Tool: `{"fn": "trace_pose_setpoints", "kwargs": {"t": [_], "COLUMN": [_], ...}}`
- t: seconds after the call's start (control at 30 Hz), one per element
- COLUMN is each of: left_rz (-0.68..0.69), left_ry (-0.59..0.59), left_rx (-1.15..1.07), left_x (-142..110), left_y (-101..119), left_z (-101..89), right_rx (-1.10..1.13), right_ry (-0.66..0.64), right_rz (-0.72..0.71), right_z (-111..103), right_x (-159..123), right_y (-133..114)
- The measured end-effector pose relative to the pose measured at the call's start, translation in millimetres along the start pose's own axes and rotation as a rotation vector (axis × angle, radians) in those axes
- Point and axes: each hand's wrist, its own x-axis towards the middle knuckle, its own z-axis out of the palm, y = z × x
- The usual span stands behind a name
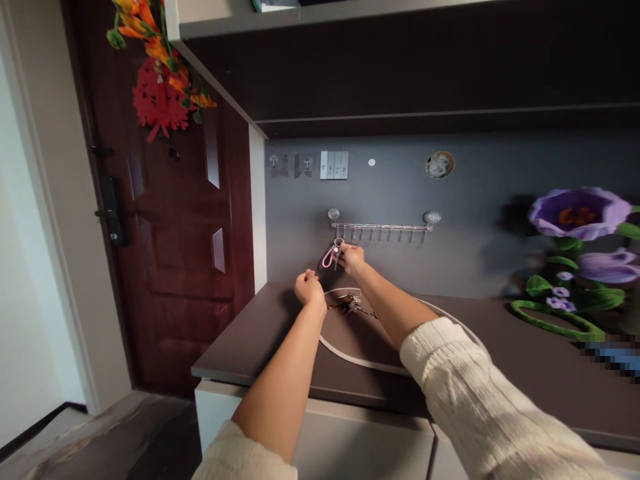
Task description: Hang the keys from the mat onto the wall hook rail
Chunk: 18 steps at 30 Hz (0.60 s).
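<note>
My right hand (352, 259) is closed in a pinch on a small bunch of keys (337, 252) at the left end of a clear hook rail (383, 228) on the wall. The bunch has a metal ring at its top, close under the first hooks; whether the ring hangs on a hook I cannot tell. A pink strap loop (328, 257) dangles from it. Lower and to the left, my left hand (310, 288) has its fingers curled in; anything inside them is hidden. More keys (353, 305) lie in a pale-rimmed tray (350, 360) between my forearms.
Above the rail is a dark overhead cabinet (400, 73). A switch panel (334, 165) and two clear adhesive hooks are on the wall. Purple craft flowers (580, 213) stand on the dark counter (260, 333) at right. A brown door (190, 267) is at left.
</note>
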Motion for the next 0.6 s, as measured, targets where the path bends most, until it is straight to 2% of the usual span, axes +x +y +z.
{"fn": "trace_pose_setpoints", "kwargs": {"t": [0.37,0.6], "left_rz": [-0.011,0.013], "left_ry": [-0.03,-0.115], "left_rx": [0.026,0.088], "left_x": [0.8,-1.5], "left_y": [-4.3,-8.3], "left_z": [1.2,0.9], "right_rx": [-0.048,-0.067], "right_ry": [-0.084,-0.064], "right_rz": [-0.011,0.023], "right_z": [-8.7,-19.9], "right_x": [0.4,-11.4], "right_y": [5.7,-2.0]}}
